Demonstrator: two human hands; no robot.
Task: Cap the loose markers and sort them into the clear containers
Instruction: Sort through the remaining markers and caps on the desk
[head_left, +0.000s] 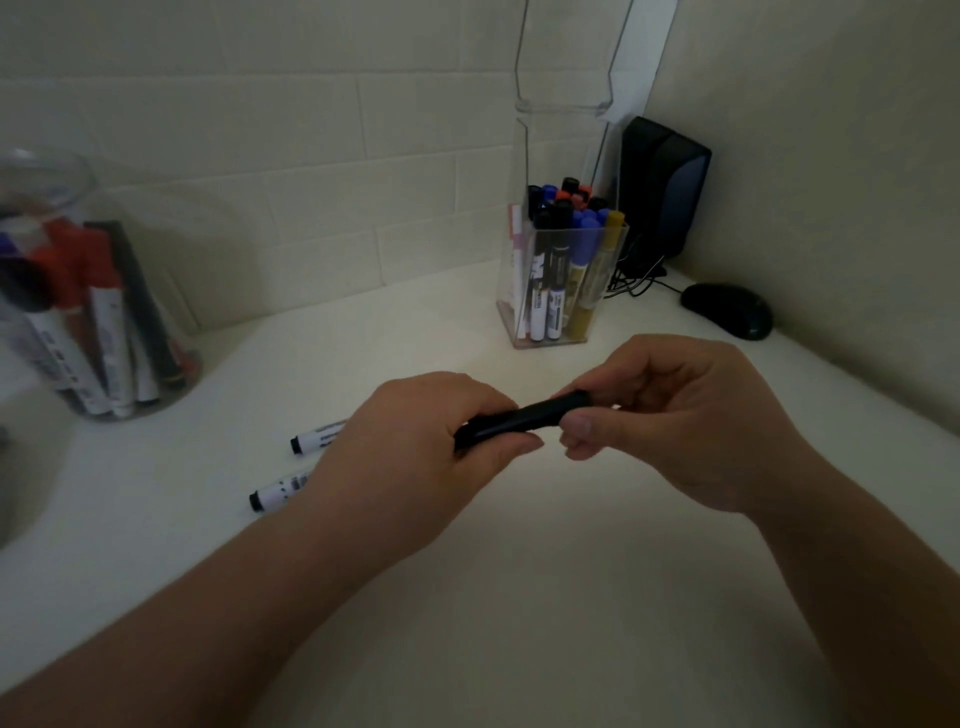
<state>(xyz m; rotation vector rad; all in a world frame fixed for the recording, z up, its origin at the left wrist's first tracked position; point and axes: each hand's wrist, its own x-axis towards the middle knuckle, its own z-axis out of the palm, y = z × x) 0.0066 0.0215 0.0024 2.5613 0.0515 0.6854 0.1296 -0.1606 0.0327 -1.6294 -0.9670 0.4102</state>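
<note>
White table (519, 597) lay under both wrists. Round jar (47, 174) w/ markers stood far left of L hand (415, 457); tall clear box (553, 150) w/ markers just beyond R hand (691, 415). L hand gripped black marker (524, 418), R hand pinched its other end, above table. Far white marker (317, 437) & near white marker (278, 492) lay by L hand, partly hidden under it

Near side of fingers (579, 428): broad bare tabletop (519, 597), open passage. Just left of fingers: first loose marker (314, 439), second loose marker (275, 493) flat on tabletop, low obstacles. Far left: round jar (104, 312), packed with markers. Beyond fingers, slightly right: tall square container (558, 291), strip of bare tabletop between. Further right, beyond: mouse (727, 310), cable (644, 283), speaker (665, 187) crowd corner. Between jar and container: open run to tiled wall (311, 182).
</note>
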